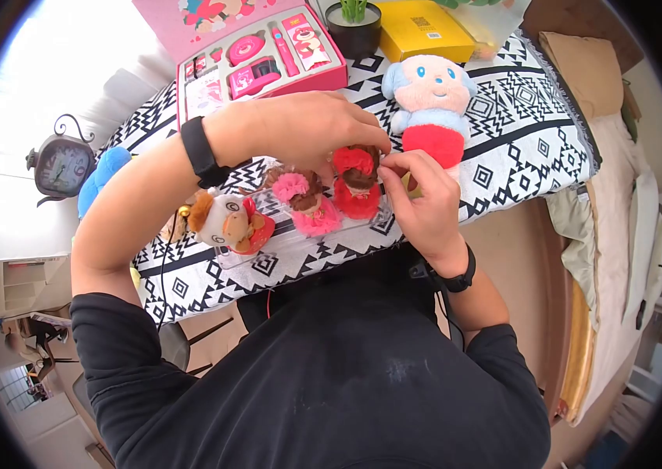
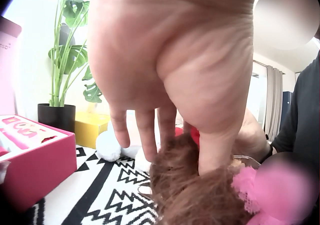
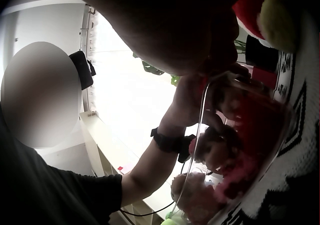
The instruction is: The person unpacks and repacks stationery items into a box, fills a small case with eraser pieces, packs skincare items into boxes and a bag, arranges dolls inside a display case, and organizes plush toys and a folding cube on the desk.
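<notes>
A doll in a red dress [image 1: 358,205] with a red bow and brown hair stands before the torso, beside a doll in pink [image 1: 317,219]. My left hand [image 1: 311,129] reaches over from behind, its thumb and fingers around brown doll hair [image 2: 175,177]; the other fingers hang straight. At the red doll's right side, my right hand [image 1: 427,194] pinches at the edge of the hair with thumb and forefinger; its fingertips are mostly hidden. A clear plastic container edge [image 3: 202,105] stands close to the dolls in the right wrist view.
A white bird plush [image 1: 229,220] stands left of the dolls. Behind are a pink gift box [image 1: 339,74], a black plant pot [image 1: 354,35], a yellow box [image 1: 425,31] and a pink-and-blue plush [image 1: 432,98]. A table clock [image 1: 64,166] stands far left on the patterned cloth.
</notes>
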`<state>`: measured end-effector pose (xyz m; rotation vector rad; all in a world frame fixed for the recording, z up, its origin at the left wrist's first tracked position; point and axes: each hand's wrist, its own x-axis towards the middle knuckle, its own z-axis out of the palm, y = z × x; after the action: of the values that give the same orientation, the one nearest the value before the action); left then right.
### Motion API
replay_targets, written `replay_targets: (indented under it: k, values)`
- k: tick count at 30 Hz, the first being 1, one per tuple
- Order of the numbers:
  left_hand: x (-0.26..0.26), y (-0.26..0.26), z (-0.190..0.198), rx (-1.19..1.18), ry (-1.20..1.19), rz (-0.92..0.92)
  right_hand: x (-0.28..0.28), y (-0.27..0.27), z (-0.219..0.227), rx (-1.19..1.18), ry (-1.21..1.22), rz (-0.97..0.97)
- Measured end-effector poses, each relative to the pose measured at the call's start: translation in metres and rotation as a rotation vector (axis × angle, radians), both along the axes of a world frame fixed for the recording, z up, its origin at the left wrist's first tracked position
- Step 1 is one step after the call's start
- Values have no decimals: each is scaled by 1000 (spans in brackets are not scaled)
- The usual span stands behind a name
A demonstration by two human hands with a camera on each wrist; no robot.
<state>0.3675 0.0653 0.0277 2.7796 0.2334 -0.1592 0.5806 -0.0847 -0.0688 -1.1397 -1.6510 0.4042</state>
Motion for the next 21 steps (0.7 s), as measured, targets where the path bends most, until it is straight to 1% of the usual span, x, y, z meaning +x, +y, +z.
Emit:
replay_targets:
  k: [3,5,9,11,12,15,17,21]
  values:
    - [-3,7,5,-69,7,37,-1,0,4,-20,13,12]
    - [-4,11,3,-103,-26,-4,-1,2,4,2,6,13]
    - [-1,10,-4,-90,-50,28,-5,6,5,56,10,32]
    - [2,9,-4,-52,23,0,-6,9,3,78,-3,56]
    - [3,10,-7,-52,22,-1,-7,11,2,100,-16,79]
    - [3,10,-19,-13,-23,-15,-6,14,-4,115,-66,75]
    - [4,11,-24,44,-66,-62,-7,15,-3,112,-67,76]
    - [7,15,-31,110,-81,-59,-6,16,-4,106,-74,81]
